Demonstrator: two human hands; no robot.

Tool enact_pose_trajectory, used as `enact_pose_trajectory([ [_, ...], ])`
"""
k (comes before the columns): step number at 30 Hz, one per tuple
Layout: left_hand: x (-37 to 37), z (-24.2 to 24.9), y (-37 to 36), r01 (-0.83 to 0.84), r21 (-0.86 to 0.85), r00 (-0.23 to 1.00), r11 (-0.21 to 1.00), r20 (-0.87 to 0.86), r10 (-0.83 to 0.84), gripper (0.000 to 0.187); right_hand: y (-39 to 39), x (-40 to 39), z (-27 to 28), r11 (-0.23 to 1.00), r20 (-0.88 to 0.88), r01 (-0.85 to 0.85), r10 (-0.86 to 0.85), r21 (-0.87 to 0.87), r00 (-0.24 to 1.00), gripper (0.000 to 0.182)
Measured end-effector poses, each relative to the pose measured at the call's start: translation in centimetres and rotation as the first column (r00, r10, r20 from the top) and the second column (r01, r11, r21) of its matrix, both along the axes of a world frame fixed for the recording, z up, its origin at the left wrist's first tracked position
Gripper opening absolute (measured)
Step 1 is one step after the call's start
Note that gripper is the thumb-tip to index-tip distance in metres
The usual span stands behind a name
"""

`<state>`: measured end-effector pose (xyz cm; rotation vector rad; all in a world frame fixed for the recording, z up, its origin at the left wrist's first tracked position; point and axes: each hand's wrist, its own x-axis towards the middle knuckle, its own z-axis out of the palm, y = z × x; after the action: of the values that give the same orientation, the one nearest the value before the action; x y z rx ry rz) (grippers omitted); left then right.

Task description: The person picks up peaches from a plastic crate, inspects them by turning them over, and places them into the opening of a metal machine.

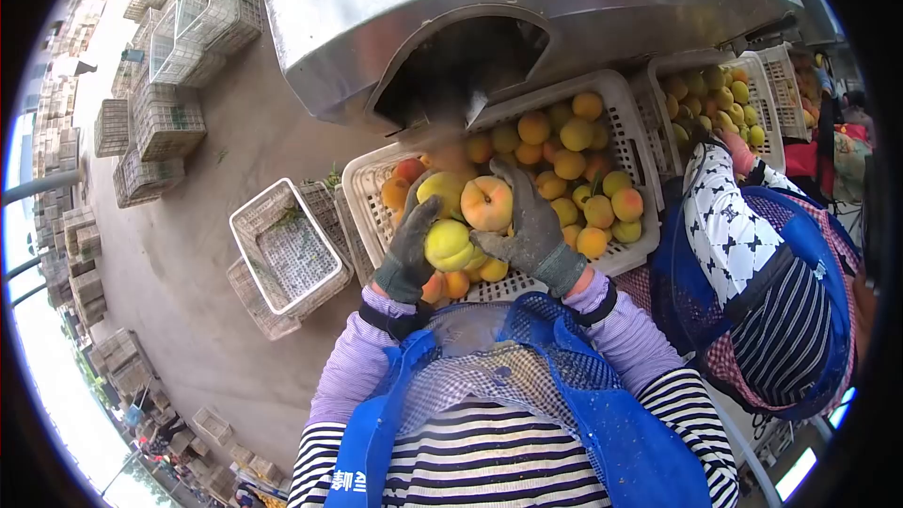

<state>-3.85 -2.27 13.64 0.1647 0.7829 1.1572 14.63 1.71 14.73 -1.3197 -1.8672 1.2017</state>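
Both my hands wear dark grey gloves and are over a white plastic crate [643, 165] of yellow and orange peaches. My left hand [406, 249] is curled around a greenish-yellow peach [449, 246], and another yellow-green peach [442, 192] rests just above it against the fingers. Wrapped around the side of a pale orange peach [486, 204] is my right hand [536, 230], its thumb reaching toward the greenish one. More peaches [570, 165] fill the crate's right side, and a few lie beneath my hands.
A metal machine [348, 85] with a dark chute opening [461, 61] overhangs the crate's far edge. On the left, a white crate [246, 235] sits on another crate. Stacked crates [169, 122] stand farther off. At right, a co-worker's hand [738, 152] reaches into another fruit crate [771, 122].
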Motion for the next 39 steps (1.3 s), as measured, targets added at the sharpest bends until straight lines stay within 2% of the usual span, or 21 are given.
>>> enact_pose_trajectory([
  [1, -0.2, 0.3, 0.2, -0.002, -0.014, 0.999, 1.000, 0.033, 0.002, 0.050, -0.1, -0.2, 0.5, 0.999, -0.024, 0.037, -0.036, 0.027, 0.999, 0.089],
  [3, -0.6, 1.7, 0.8, 0.002, 0.058, 1.000, 0.998, -0.004, -0.002, 0.053, 0.3, -0.8, 1.1, 0.991, -0.080, 0.115, -0.109, 0.075, 0.991, 0.083],
  [6, -0.7, 4.9, 2.3, -0.027, 0.106, 0.999, 0.994, 0.022, 0.025, 0.056, 3.6, -2.1, 5.0, 0.962, -0.146, 0.159, -0.128, 0.220, 0.981, 0.078],
  [9, -0.7, 5.7, 2.1, -0.072, 0.042, 0.997, 0.997, 0.000, 0.072, 0.057, 7.9, -4.4, 4.0, 0.883, 0.186, 0.146, -0.251, 0.446, 0.950, 0.068],
  [10, -0.9, 5.7, 1.9, -0.086, 0.013, 0.996, 0.996, -0.026, 0.087, 0.057, 9.4, -5.0, 0.6, 0.854, 0.102, 0.160, -0.240, 0.495, 0.965, 0.065],
  [13, -1.8, 3.8, 0.8, -0.087, -0.001, 0.993, 0.996, -0.085, 0.087, 0.059, 10.1, -5.9, 1.1, 0.894, 0.321, 0.144, -0.297, 0.423, 0.899, 0.064],
  [16, -2.5, 2.5, -0.4, -0.055, -0.050, 0.998, 0.997, -0.043, 0.053, 0.061, 10.5, -6.5, 1.8, 0.934, 0.347, 0.152, -0.266, 0.323, 0.899, 0.066],
  [18, -2.7, 2.5, -0.6, -0.038, -0.033, 0.999, 0.999, 0.018, 0.038, 0.061, 11.8, -7.2, -0.4, 0.853, 0.245, 0.164, -0.318, 0.496, 0.916, 0.070],
  [20, -2.4, 2.5, -0.6, -0.050, -0.034, 0.997, 0.998, -0.055, 0.048, 0.061, 13.2, -7.9, -1.0, 0.862, 0.226, 0.151, -0.290, 0.485, 0.930, 0.075],
  [21, -2.4, 2.6, -0.6, -0.052, -0.040, 0.994, 0.998, -0.093, 0.048, 0.061, 14.2, -8.2, -0.5, 0.912, 0.258, 0.131, -0.245, 0.389, 0.935, 0.079],
  [22, -2.6, 2.6, -0.7, -0.041, -0.033, 0.998, 0.999, -0.042, 0.040, 0.059, 14.5, -8.4, 0.2, 0.950, 0.284, 0.113, -0.199, 0.293, 0.938, 0.082],
  [25, -2.9, 2.2, -0.8, -0.016, 0.005, 0.992, 1.000, 0.122, 0.015, 0.053, 13.9, -6.5, 3.2, 0.954, 0.373, -0.038, -0.080, 0.298, 0.924, 0.085],
  [28, -1.9, 4.6, 0.4, -0.079, 0.072, 0.994, 0.994, 0.077, 0.074, 0.048, 7.7, -4.0, 4.8, 0.980, -0.016, -0.033, 0.037, 0.195, 0.999, 0.084],
  [31, -1.2, 5.2, 0.7, -0.010, 0.117, 0.999, 0.993, -0.029, 0.013, 0.045, 4.0, -4.2, 3.9, 0.971, -0.024, -0.123, 0.131, 0.203, 0.991, 0.082],
  [33, -0.6, 6.2, 1.4, 0.009, 0.197, 0.990, 0.980, 0.138, -0.036, 0.045, 3.4, -4.4, 4.1, 0.957, 0.043, -0.024, 0.013, 0.287, 0.999, 0.079],
  [35, -0.7, 5.9, 1.8, 0.047, 0.193, 0.993, 0.980, 0.100, -0.067, 0.048, 3.5, -4.4, 4.5, 0.914, 0.131, 0.051, -0.113, 0.401, 0.985, 0.076],
  [37, -0.9, 4.0, 1.8, 0.035, 0.183, 0.982, 0.983, 0.175, -0.068, 0.056, 4.8, -4.4, 5.1, 0.840, 0.233, 0.099, -0.259, 0.533, 0.937, 0.073],
  [39, -1.2, 2.5, 2.3, 0.018, 0.176, 0.967, 0.984, 0.246, -0.062, 0.064, 7.4, -4.9, 2.7, 0.806, 0.259, 0.122, -0.324, 0.579, 0.910, 0.073],
])
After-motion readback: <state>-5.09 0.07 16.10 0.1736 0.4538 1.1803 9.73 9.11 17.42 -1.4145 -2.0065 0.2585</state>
